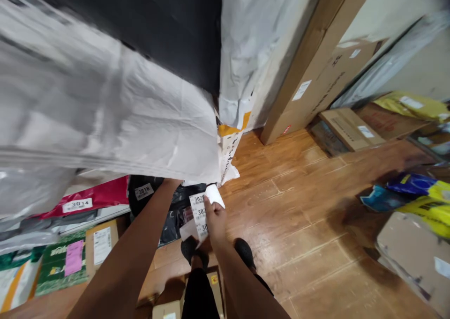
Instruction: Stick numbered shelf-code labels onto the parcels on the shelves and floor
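My right hand [215, 218] is closed on a strip of white number labels [198, 216], and a rolled part of the strip shows beyond the fingers. Printed numbers such as 3028 run down the strip. My left forearm [140, 239] reaches forward past a black package [138, 192] labelled 3018. The left hand itself is hidden behind a large white wrapped package [158, 117] that juts out above it. Dark plastic-wrapped parcels [170, 227] lie low between my arms.
A red parcel [94, 197] labelled 3014 and a green package [61, 263] with a pink slip are at left. Tall cardboard [316, 70] leans against the wall. Boxes [351, 129] and yellow bags [429, 211] lie along the right of the wooden floor [281, 206].
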`<state>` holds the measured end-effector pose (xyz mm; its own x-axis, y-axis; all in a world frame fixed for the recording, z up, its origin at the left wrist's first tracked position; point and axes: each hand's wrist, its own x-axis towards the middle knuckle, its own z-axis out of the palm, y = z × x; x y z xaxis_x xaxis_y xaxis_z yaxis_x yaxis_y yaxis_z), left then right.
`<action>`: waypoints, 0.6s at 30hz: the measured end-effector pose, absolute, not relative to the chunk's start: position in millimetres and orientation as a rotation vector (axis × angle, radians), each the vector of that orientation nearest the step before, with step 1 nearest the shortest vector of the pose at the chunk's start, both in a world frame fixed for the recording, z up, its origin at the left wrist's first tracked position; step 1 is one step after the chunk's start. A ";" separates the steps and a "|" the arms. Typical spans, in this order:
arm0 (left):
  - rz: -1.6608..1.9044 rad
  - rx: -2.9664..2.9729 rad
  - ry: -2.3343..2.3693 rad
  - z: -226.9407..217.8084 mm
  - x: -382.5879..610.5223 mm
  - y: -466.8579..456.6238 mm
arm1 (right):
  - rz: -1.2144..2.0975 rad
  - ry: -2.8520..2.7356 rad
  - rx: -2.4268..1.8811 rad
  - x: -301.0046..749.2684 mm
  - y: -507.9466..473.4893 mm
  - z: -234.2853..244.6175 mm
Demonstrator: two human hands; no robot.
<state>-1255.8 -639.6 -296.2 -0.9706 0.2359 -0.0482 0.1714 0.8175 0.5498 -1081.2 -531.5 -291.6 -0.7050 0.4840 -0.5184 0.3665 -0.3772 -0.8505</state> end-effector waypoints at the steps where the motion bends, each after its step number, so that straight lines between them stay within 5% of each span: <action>1: 0.898 0.293 2.888 -292.8 -1252.8 -634.4 | 2.245 -1.753 -1.156 -1068.1 -523.2 -289.9; 10: 1.396 -0.046 3.010 -213.8 -1095.4 -595.3 | 2.426 -1.875 -0.849 -976.0 -435.5 -244.0; 14: 2.137 -0.335 1.938 -191.5 -989.8 -554.2 | 2.668 -1.984 -0.575 -950.4 -415.6 -221.7; 18: 2.422 -0.619 1.566 -172.1 -943.0 -526.7 | 2.722 -2.167 -0.316 -941.4 -405.4 -197.8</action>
<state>-943.0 -526.7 -172.1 -0.8944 -0.0640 -0.4426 -0.3773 -0.4233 0.8237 -941.4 -405.4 -197.8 -0.9229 -0.1599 -0.3502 0.3771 -0.1927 -0.9059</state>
